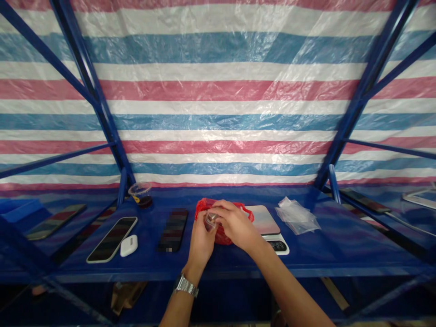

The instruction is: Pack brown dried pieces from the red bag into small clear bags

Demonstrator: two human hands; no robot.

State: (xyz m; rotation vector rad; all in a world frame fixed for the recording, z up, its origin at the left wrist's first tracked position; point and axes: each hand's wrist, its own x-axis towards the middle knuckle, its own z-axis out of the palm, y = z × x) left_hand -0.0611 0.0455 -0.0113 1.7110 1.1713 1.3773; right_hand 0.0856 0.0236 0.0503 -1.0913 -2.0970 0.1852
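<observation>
Left hand [200,237] gripping small clear packet [210,219], right hand [235,225] in close, fingers bent onto its top. Packet right over red bag [223,237]; touching or apart, cannot tell. Scale [265,220] just right of red bag, partly hidden by right hand. Clear bags [298,217] in loose pile farther right. Over left: dark phone [173,230], earbud case [129,245] beside pale-edged phone [111,240], cup [143,196] behind, dark liquid inside.
</observation>
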